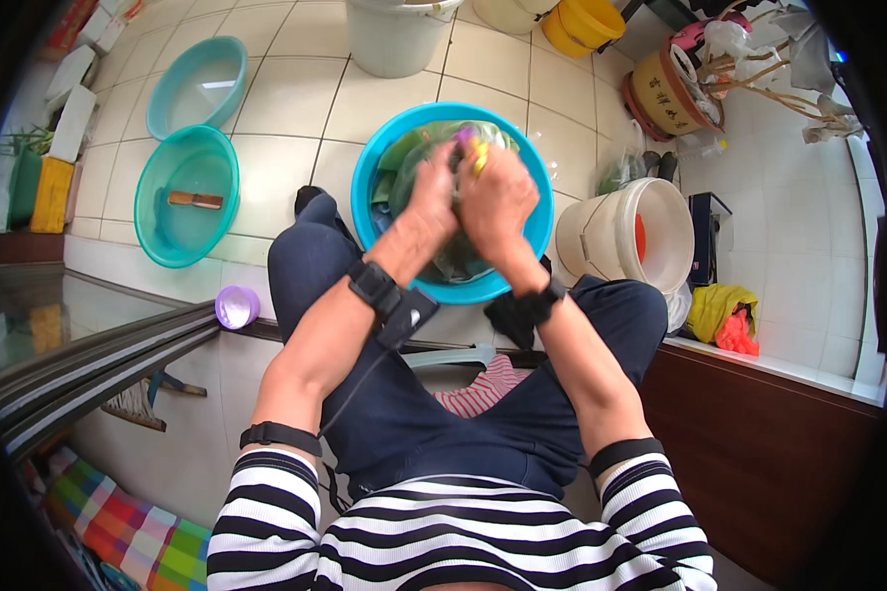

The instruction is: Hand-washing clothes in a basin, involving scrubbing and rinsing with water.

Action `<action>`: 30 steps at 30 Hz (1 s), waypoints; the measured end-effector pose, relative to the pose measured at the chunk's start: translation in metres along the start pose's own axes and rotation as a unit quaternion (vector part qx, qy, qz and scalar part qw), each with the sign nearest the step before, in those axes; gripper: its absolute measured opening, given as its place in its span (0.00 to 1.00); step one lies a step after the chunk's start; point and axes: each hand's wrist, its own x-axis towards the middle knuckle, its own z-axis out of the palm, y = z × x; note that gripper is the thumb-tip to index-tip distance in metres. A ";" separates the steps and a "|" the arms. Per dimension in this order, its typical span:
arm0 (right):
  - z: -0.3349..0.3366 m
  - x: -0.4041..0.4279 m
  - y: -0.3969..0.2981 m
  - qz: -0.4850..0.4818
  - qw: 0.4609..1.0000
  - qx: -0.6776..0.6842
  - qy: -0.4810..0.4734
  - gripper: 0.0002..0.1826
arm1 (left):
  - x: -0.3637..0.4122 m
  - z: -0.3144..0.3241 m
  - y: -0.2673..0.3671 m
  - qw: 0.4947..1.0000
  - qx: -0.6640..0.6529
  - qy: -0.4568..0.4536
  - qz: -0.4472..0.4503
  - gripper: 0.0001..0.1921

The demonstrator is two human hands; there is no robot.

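In front of me stands a bright blue plastic basin (360,199), piled with green and dark fabric (399,159). Both hands are over it, close together and blurred. My left hand (436,185) has its fingers closed on bunched dark green cloth (429,159). Beside it, my right hand (497,188) grips the same bunch, with a yellow and purple piece (473,144) showing at its fingers. Whether that piece belongs to the cloth cannot be told. Black straps circle both wrists, and a small black device (408,319) hangs by the left one.
Left are a green basin (144,214) holding a wooden-backed brush (195,200), a pale blue basin (155,89) and a purple cup (237,306). A white bucket (599,225) lies tipped at right. More buckets (399,37) and a potted plant (658,96) stand farther off.
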 end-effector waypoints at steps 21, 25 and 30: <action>-0.002 -0.010 -0.003 -0.017 0.999 0.014 -0.039 0.11 | 0.006 -0.018 -0.004 0.993 -0.051 -0.066 -0.078 0.14; 0.003 -0.013 0.007 0.046 0.996 0.058 -0.048 0.11 | 0.009 -0.020 -0.013 0.993 -0.059 -0.048 -0.085 0.15; -0.002 0.008 0.046 0.171 0.951 0.234 -0.107 0.16 | -0.004 -0.005 -0.015 0.994 0.020 -0.087 -0.065 0.17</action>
